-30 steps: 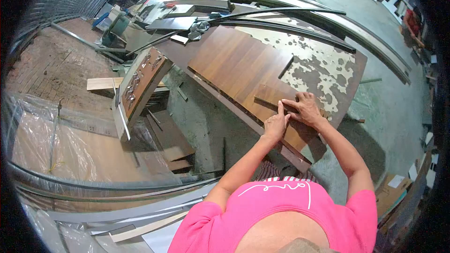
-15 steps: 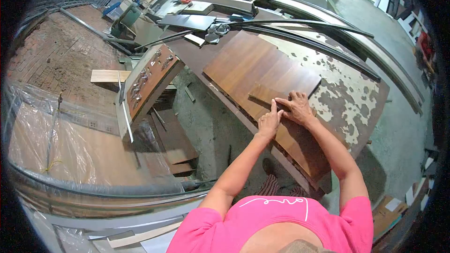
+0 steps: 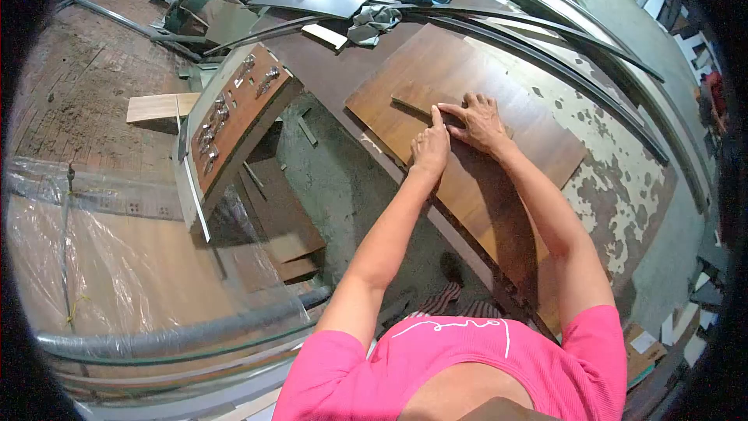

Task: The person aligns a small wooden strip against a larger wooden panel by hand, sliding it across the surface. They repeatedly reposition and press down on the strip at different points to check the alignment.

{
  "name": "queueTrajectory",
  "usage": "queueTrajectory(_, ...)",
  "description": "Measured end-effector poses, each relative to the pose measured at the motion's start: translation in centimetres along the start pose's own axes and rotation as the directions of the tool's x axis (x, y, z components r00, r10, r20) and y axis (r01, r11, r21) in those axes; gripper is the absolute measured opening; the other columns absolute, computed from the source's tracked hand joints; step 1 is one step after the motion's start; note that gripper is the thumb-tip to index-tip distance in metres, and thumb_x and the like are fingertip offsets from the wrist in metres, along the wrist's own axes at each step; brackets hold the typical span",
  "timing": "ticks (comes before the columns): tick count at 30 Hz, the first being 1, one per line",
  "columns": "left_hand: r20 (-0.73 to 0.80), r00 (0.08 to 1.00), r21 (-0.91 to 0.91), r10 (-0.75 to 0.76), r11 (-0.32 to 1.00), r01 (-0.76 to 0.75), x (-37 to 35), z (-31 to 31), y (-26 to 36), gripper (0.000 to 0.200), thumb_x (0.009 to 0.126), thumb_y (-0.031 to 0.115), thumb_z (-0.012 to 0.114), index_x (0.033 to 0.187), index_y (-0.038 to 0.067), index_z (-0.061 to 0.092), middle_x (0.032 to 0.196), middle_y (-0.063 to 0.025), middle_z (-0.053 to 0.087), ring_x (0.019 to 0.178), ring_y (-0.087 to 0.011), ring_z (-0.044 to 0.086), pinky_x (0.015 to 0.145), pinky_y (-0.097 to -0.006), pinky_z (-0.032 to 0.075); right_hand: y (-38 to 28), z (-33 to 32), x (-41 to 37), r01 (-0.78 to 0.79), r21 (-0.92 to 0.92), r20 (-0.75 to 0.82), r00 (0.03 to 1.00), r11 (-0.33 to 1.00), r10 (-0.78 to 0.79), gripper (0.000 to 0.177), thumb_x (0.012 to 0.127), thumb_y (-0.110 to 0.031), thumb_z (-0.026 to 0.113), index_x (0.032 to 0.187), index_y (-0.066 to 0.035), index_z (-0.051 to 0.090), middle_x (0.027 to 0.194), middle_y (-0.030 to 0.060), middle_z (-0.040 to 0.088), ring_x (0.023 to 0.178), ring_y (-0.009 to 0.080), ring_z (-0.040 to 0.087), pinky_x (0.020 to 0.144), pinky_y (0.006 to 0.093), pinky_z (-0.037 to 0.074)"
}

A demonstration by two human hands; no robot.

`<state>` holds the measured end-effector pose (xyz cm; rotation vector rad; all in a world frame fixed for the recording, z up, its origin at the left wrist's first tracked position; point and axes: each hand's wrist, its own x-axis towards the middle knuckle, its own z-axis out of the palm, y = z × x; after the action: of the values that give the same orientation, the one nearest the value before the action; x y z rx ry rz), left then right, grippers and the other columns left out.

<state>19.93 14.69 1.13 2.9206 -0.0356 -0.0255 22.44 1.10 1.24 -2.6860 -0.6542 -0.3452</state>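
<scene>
A narrow strip of brown wood (image 3: 414, 103) lies across a larger wood-grain panel (image 3: 538, 136). My right hand (image 3: 481, 126) is over the strip, its thumb and index finger closed about it and the other fingers reaching toward the panel's far side. Part of the strip is hidden beneath this hand. Beside it, my left hand (image 3: 430, 146) has its index finger stretched out, with the tip against the strip near my right index finger. The other left fingers are loosely bent and hold nothing visible.
Under the panel is a worktable with a flaking pale top (image 3: 615, 187). Long dark metal bars (image 3: 545, 47) and a grey cloth (image 3: 374, 25) lie along its far side. To the left, a tilted board (image 3: 234, 109) carries metal fittings. Plastic-wrapped sheets (image 3: 117, 249) stand lower left.
Both hands and the strip have moved farther away and to the left across the panel. The whole view has shifted with the head.
</scene>
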Motion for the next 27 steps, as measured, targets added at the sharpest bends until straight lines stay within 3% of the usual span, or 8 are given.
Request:
queueTrajectory(5, -0.008, 1.0, 0.036, -0.011, 0.999, 0.011, 5.8, 0.0, -3.1, 0.05, 0.086, 0.022, 0.043, 0.131, 0.006, 0.026, 0.081, -0.0203, 0.062, 0.076, -0.0336, 0.062, 0.068, -0.0435, 0.049, -0.4, 1.8, 5.7, -0.054, 0.0, 0.026, 0.998, 0.999, 0.054, 0.045, 0.072, -0.036, 0.061, 0.116, -0.033, 0.051, 0.097, 0.01, 0.045, 0.095, 0.0264, 0.042, 0.079, 0.0387, 0.033)
queueTrajectory(21, -0.054, 0.998, 0.118, 0.038, 0.993, -0.031, 16.2, -1.3, -7.0, 0.054, 0.085, 0.017, 0.042, 0.131, -0.001, 0.021, 0.079, -0.0179, 0.064, 0.073, -0.0287, 0.064, 0.065, -0.0397, 0.051, 0.6, 6.2, 16.9, -0.116, -0.054, 0.005, 0.993, 0.992, 0.116, 0.045, 0.073, -0.04, 0.058, 0.117, -0.035, 0.05, 0.101, 0.0112, 0.046, 0.097, 0.0268, 0.043, 0.08, 0.0394, 0.033)
queueTrajectory(27, -0.084, 0.994, 0.17, 0.067, 0.984, -0.052, 16.9, -0.2, -7.1, 0.056, 0.085, 0.016, 0.042, 0.133, 0.0, 0.018, 0.077, -0.0163, 0.064, 0.067, -0.0264, 0.064, 0.056, -0.0369, 0.051, 0.8, 7.3, 18.6, -0.138, -0.111, -0.077, 0.989, 0.984, 0.13, 0.042, 0.074, -0.038, 0.057, 0.115, -0.031, 0.052, 0.1, 0.0109, 0.047, 0.096, 0.027, 0.044, 0.08, 0.0392, 0.032)
